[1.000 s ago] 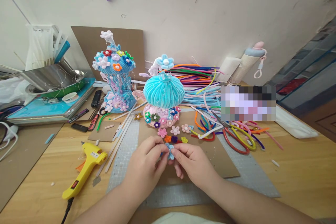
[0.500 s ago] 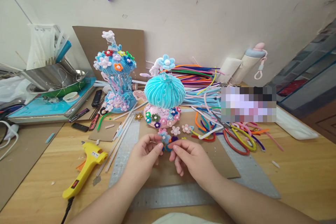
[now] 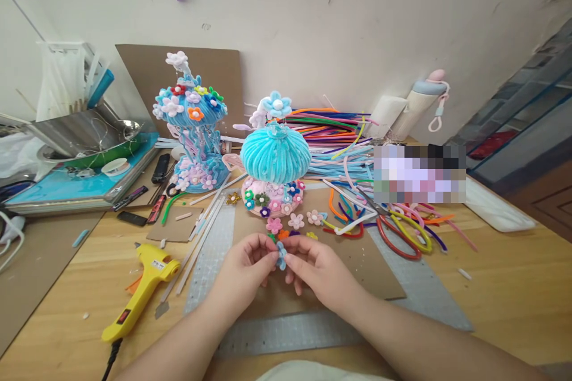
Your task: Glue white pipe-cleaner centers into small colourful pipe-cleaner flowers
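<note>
Between my two hands is a light blue pipe-cleaner flower [image 3: 281, 256], tilted edge-on. My left hand [image 3: 250, 265] pinches it from the left, and the fingers of my right hand [image 3: 315, 265] are closed on its other side. Just beyond my fingertips lie loose flowers, among them a pink flower [image 3: 274, 225], a pale pink flower [image 3: 295, 221] and an orange one partly hidden by my hands. Behind them stands a turquoise pipe-cleaner dome [image 3: 275, 156] topped by a blue flower, above a round pink base [image 3: 272, 205] covered with small flowers.
A yellow glue gun [image 3: 147, 292] lies at left, its cord toward me. Red-handled scissors [image 3: 397, 238] and bent pipe cleaners lie at right. A finished-looking blue flowered piece [image 3: 192, 119] stands back left. Under my hands are cardboard [image 3: 357, 274] and a grey cutting mat [image 3: 268, 336].
The light blue flower has been lifted from among the loose flowers and turned edge-on between my fingers. My hands have come closer together. The whole view has shifted slightly.
</note>
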`<state>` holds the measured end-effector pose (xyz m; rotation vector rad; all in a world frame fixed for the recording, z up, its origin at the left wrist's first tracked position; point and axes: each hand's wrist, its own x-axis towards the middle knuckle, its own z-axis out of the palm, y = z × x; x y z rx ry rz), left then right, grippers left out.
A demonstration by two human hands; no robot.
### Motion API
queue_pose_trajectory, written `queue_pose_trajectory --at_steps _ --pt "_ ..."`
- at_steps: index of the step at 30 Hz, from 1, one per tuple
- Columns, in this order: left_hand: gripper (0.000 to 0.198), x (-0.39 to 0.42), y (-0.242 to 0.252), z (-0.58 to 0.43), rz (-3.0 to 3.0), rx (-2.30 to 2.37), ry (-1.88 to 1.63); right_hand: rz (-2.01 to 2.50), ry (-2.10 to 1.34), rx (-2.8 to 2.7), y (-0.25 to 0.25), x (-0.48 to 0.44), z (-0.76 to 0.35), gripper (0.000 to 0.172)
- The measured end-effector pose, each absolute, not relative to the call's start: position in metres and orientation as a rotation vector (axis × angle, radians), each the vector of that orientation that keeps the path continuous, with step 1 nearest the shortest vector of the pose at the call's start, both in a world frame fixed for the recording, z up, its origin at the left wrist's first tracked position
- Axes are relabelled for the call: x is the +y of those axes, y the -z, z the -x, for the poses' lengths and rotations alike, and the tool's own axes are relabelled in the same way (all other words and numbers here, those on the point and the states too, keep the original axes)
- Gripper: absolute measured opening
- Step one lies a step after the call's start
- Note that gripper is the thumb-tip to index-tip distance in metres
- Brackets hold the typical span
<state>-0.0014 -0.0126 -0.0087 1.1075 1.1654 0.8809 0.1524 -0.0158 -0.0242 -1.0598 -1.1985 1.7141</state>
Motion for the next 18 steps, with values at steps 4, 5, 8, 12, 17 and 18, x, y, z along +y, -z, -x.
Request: queue_pose_trajectory --at_steps 4,5,8,12,17,18 --pt "0.02 -0.0122 0.006 0.0009 -1.066 1.152 -0.863 1.084 -1.695 -1.168 0.0249 -0.0156 -0.1531 0.033" --pt "0.02 -0.0119 0.0053 0.0011 -1.057 1.149 -0.864 1.086 -1.686 -1.156 0.0254 -0.0152 -0.1535 0.032" --pt "0.021 -0.0116 0.0037 0.0019 -1.036 1.127 -0.876 1.105 -1.66 -1.125 0.027 -0.014 -0.1548 0.028" --pt "0.022 -0.0125 0.0036 0.0034 -1.005 1.097 -0.89 1.135 -1.637 -1.098 0.0286 -0.0129 -0.1561 0.025" --pt "0.022 -0.0122 0.0061 0.0057 -0.95 1.082 -0.955 1.151 -1.606 -1.107 0.0283 -0.013 -0.1573 0.025" --pt "0.022 -0.0116 0.0067 0.0063 -0.939 1.098 -0.995 1.153 -1.601 -1.113 0.0276 -0.0135 -0.1574 0.025"
